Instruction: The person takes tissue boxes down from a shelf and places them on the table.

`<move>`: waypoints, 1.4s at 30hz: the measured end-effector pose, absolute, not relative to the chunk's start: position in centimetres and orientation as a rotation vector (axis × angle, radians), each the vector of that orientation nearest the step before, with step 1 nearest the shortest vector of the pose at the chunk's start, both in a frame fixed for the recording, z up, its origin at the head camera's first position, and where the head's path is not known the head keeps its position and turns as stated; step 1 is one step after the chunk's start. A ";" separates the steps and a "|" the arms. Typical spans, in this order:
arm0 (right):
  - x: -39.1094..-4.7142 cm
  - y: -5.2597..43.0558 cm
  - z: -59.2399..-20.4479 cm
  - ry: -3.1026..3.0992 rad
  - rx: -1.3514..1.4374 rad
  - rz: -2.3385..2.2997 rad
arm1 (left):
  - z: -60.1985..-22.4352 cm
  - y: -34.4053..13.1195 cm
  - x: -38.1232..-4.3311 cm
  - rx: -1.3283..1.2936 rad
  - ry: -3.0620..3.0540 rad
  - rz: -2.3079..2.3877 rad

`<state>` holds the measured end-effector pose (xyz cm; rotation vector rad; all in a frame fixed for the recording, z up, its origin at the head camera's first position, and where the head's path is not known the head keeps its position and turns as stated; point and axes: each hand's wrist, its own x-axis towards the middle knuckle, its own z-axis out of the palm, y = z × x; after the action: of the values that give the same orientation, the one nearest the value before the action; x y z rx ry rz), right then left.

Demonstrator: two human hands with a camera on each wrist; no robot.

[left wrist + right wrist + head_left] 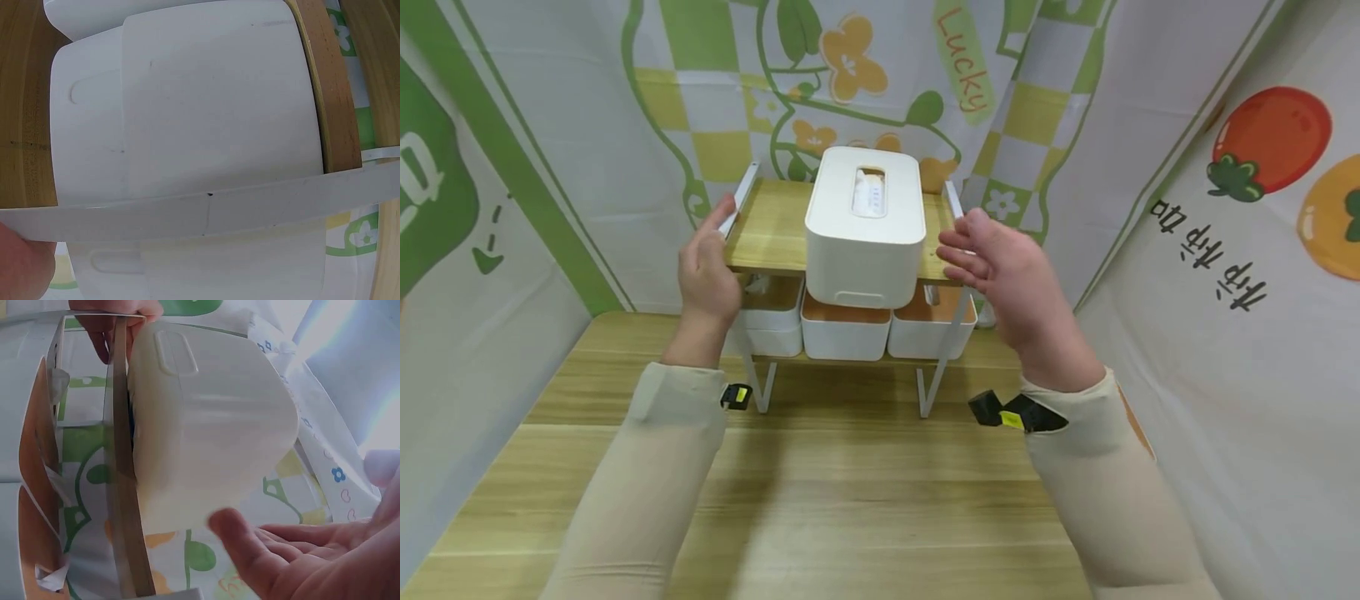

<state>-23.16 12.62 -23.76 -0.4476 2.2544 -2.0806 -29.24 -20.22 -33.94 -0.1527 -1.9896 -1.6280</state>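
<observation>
A white lidded box (865, 258) sits on the upper board (767, 229) of a small two-tier rack, jutting past its front edge. Through the slot in its lid shows a packet (870, 196) with bluish print. My left hand (706, 271) holds the rack's left side; in the right wrist view its fingers (134, 309) lie on both sides of the board's edge. To the right of the box hovers my right hand (992, 267), palm toward the box, fingers extended and holding nothing. The right wrist view shows its thumb (228, 525) apart from the fingers, near the box.
White bins (845, 337) with brown insides line the lower tier, the left ones stacked. White metal legs (931, 392) stand on the wood-grain table (880, 500). Printed cloth (715, 75) hangs behind the rack and on both sides.
</observation>
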 end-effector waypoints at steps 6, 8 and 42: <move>-23.6 13.5 -24.6 2.002 -0.308 -1.974 | -34.1 -20.3 -29.4 -0.146 -1.985 -1.634; -24.0 13.5 -25.0 1.909 -0.285 -1.964 | -34.1 -20.3 -29.5 -0.145 -1.986 -1.627; -24.5 10.5 -25.4 1.523 -0.130 -1.970 | -34.0 -20.3 -29.6 -0.113 -1.990 -1.632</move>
<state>-24.54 10.50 -25.35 -0.1298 1.5233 -1.9703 -29.64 -20.30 -34.02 -0.1126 -1.9900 -1.6320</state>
